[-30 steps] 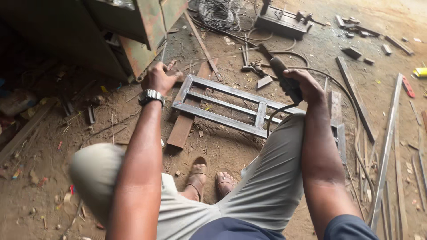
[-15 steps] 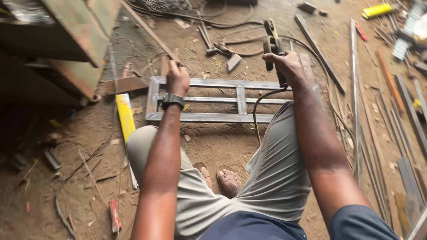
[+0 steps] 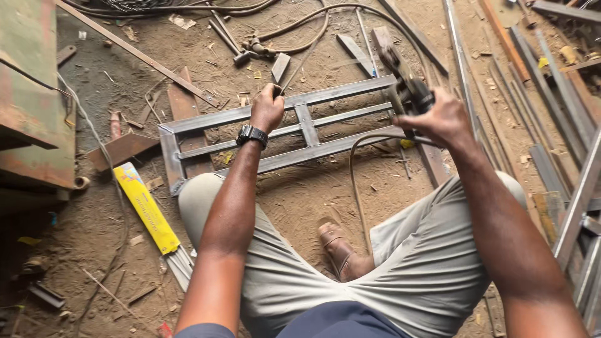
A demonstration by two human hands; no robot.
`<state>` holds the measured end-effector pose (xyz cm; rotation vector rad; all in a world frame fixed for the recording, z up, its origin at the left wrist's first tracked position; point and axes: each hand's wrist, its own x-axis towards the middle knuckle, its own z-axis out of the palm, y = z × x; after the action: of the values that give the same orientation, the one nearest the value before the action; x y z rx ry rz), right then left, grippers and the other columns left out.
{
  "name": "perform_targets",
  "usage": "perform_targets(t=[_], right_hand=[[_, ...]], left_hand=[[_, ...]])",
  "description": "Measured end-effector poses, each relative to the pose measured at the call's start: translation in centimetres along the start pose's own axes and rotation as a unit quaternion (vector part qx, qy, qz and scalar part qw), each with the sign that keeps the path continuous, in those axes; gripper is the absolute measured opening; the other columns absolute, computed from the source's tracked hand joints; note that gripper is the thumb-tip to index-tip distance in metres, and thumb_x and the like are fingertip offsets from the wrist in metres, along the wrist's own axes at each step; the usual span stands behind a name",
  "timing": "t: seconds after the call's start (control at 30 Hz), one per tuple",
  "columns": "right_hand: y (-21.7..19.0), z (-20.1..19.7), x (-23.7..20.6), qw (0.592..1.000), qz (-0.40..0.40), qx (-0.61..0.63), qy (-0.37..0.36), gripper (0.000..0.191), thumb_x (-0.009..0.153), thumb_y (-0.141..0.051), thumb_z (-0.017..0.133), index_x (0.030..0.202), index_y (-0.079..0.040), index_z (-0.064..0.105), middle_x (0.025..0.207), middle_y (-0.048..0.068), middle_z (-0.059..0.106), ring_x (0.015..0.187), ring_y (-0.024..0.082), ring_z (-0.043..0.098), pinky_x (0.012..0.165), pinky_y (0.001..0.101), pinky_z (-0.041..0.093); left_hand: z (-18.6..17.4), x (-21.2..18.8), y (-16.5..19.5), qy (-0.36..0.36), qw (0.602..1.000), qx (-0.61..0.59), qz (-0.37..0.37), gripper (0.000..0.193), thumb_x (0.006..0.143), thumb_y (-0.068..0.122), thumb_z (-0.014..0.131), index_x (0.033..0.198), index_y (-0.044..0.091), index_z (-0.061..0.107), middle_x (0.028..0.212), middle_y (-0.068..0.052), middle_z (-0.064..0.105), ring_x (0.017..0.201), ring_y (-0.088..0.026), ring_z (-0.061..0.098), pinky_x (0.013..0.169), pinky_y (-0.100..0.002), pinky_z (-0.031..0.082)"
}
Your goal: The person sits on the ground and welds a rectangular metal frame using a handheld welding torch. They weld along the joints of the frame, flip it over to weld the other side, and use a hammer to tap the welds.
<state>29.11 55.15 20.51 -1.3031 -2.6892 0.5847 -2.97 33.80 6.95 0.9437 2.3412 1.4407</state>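
Note:
I squat on a dirt floor over a rectangular steel frame [image 3: 313,150] with cross bars. My left hand [image 3: 268,107], with a black wristwatch, rests at the frame's far bar, fingers closed around a thin metal rod [image 3: 294,69] that slants up and away. My right hand [image 3: 438,116] grips a dark welding electrode holder [image 3: 404,84] just above the frame's right end. Its black cable [image 3: 354,181] loops down between my knees.
A yellow electrode packet [image 3: 145,208] lies left of my knee. A rusty green metal cabinet [image 3: 31,100] stands at the far left. Steel bars and angle sections [image 3: 551,94] are piled on the right. Hoses and scrap [image 3: 269,44] lie beyond the frame.
The view has swung so the frame now lies tilted, closer in front of me. Both hands keep their grips, the left at the far bar, the right holding the holder near the frame's right end.

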Motion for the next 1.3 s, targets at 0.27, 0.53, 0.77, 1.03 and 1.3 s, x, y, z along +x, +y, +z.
perform_targets(t=[0.27, 0.53, 0.77, 1.03, 1.3], right_hand=[[6.5, 4.2, 1.0, 0.995, -0.011, -0.100, 0.003, 0.101, 0.056, -0.061, 0.094, 0.127, -0.001, 0.054, 0.110, 0.017, 0.067, 0.088, 0.026, 0.068, 0.069, 0.0411, 0.061], [6.4, 9.2, 1.1, 0.993, -0.115, 0.034, -0.024, 0.101, 0.063, -0.063, 0.088, 0.135, -0.001, 0.053, 0.099, 0.011, 0.070, 0.077, 0.020, 0.071, 0.062, 0.0377, 0.063], [5.7, 9.8, 0.7, 0.982, -0.133, 0.134, 0.008, 0.096, 0.068, -0.058, 0.083, 0.142, -0.003, 0.052, 0.094, 0.009, 0.071, 0.070, 0.017, 0.071, 0.058, 0.0315, 0.064], [6.5, 10.0, 1.4, 0.989, -0.091, 0.118, 0.016, 0.098, 0.070, -0.056, 0.084, 0.145, -0.003, 0.051, 0.097, 0.012, 0.070, 0.070, 0.019, 0.070, 0.053, 0.0336, 0.062], [8.8, 11.4, -0.3, 0.987, -0.099, 0.122, 0.039, 0.098, 0.071, -0.053, 0.088, 0.145, 0.000, 0.051, 0.102, 0.011, 0.072, 0.081, 0.019, 0.072, 0.065, 0.0341, 0.063]], left_hand=[[-0.3, -3.3, -0.5, -0.056, 0.991, 0.120, 0.028, 0.021, 0.087, 0.011, 0.057, 0.100, -0.003, 0.066, 0.109, -0.024, 0.067, 0.100, -0.036, 0.065, 0.091, -0.047, 0.053], [-3.8, -8.9, -1.5, -0.151, 0.950, 0.257, -0.095, 0.012, 0.097, 0.012, 0.052, 0.100, 0.006, 0.062, 0.092, -0.009, 0.063, 0.080, -0.022, 0.059, 0.071, -0.042, 0.055], [-2.8, -11.3, 4.5, -0.167, 0.909, 0.375, -0.064, 0.028, 0.106, 0.042, 0.055, 0.101, 0.017, 0.065, 0.082, -0.004, 0.062, 0.068, -0.017, 0.053, 0.061, -0.035, 0.051], [4.0, -12.7, 4.2, -0.200, 0.921, 0.329, -0.061, 0.039, 0.089, 0.045, 0.069, 0.121, 0.024, 0.066, 0.092, -0.004, 0.072, 0.073, -0.019, 0.066, 0.064, -0.038, 0.054], [10.8, -11.3, 1.8, -0.285, 0.913, 0.273, -0.107, 0.051, 0.098, 0.059, 0.060, 0.110, 0.011, 0.070, 0.088, -0.008, 0.074, 0.076, -0.023, 0.069, 0.066, -0.042, 0.056]])
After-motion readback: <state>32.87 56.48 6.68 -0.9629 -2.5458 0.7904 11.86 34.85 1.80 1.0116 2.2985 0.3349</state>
